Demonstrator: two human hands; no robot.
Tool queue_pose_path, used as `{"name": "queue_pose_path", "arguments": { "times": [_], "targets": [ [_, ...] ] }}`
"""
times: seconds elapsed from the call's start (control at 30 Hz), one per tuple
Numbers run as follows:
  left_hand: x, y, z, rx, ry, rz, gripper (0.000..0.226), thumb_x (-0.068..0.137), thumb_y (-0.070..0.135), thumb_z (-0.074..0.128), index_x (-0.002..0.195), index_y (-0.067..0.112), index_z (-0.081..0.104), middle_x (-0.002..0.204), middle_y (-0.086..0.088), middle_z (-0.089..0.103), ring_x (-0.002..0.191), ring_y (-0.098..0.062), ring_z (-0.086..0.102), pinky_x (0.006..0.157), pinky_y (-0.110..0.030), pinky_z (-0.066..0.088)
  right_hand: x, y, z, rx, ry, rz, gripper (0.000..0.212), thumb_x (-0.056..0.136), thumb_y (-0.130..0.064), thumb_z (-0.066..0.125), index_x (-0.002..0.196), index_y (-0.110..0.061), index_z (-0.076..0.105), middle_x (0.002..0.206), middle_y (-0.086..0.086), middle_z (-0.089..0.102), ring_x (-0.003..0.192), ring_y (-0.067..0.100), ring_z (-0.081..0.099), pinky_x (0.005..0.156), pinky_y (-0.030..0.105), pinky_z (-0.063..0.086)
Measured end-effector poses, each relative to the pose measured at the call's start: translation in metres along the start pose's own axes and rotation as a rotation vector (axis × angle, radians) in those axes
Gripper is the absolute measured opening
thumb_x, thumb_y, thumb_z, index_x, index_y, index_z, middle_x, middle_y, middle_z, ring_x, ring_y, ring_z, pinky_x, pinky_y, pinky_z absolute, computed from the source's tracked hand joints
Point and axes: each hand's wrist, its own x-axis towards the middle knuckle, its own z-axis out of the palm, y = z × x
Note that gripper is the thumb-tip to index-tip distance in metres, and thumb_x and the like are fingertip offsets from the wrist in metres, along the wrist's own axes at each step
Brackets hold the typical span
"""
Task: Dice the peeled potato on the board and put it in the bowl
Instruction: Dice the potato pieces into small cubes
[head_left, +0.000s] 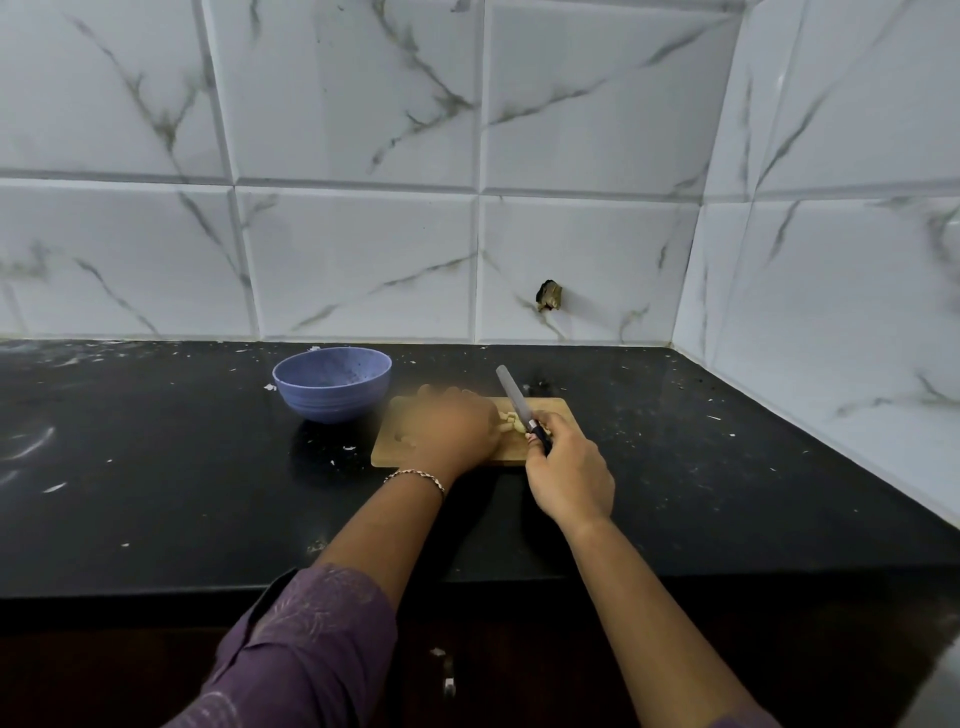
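Observation:
A wooden cutting board (553, 408) lies on the black counter. Pale diced potato pieces (511, 422) sit on it, between my two hands. My left hand (449, 428) is blurred with motion and lies over the board's middle, covering most of the potato; its fingers cannot be made out. My right hand (563, 467) grips the dark handle of a knife (511, 396), whose grey blade points up and away over the board's far edge. A blue bowl (332, 383) stands just left of the board; its visible inside looks empty.
The black counter (156, 493) carries scattered white scraps. Tiled walls close the back and the right side, meeting in a corner at the far right. A small dark hole (549, 295) marks the back wall. The counter's front edge runs below my forearms.

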Motion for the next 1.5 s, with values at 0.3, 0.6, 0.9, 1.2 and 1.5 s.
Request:
{"name": "queue_pose_path", "arguments": {
  "times": [0.3,0.6,0.9,1.2,1.5],
  "targets": [
    [-0.016,0.004,0.006,-0.008,0.07,-0.077,0.03,0.095,0.036,0.05,0.116,0.026,0.07,0.124,-0.001,0.058,0.119,-0.023,0.046,0.102,-0.047,0.029,-0.007,-0.004,-0.004,-0.062,-0.005,-0.034,0.037,0.098,-0.029,0.055,0.131,-0.044,0.059,0.114,-0.011,0.066,0.104,0.016,0.061,0.071,0.027,0.044],
    [-0.036,0.005,0.006,-0.096,0.106,-0.088,0.03,0.094,0.029,0.049,0.116,0.026,0.069,0.125,0.004,0.061,0.124,-0.023,0.04,0.104,-0.052,0.024,-0.018,-0.006,-0.007,-0.139,0.003,-0.08,0.037,0.097,-0.028,0.055,0.131,-0.042,0.06,0.107,-0.009,0.067,0.096,0.016,0.064,0.069,0.027,0.046],
    [-0.044,0.009,0.002,-0.031,0.057,-0.042,0.032,0.097,0.031,0.043,0.109,0.023,0.071,0.118,0.006,0.066,0.121,-0.021,0.042,0.107,-0.055,0.015,-0.023,-0.011,-0.006,-0.261,0.019,-0.187,0.04,0.098,-0.025,0.053,0.135,-0.04,0.058,0.104,-0.005,0.066,0.1,0.017,0.062,0.077,0.034,0.053],
    [-0.041,0.01,0.003,-0.029,0.038,-0.042,0.033,0.096,0.029,0.041,0.107,0.021,0.071,0.115,0.002,0.067,0.123,-0.023,0.039,0.109,-0.055,0.015,-0.019,-0.011,0.0,-0.307,-0.003,-0.207,0.038,0.097,-0.024,0.051,0.133,-0.035,0.059,0.102,-0.003,0.069,0.096,0.019,0.064,0.077,0.035,0.054],
    [-0.039,0.009,0.004,-0.04,0.01,-0.035,0.035,0.096,0.032,0.041,0.112,0.023,0.071,0.121,0.003,0.065,0.126,-0.024,0.036,0.11,-0.056,0.011,-0.023,-0.009,0.004,-0.437,0.06,-0.27,0.037,0.098,-0.016,0.046,0.128,-0.033,0.058,0.093,-0.004,0.066,0.085,0.018,0.064,0.067,0.032,0.05]
  ]
}}
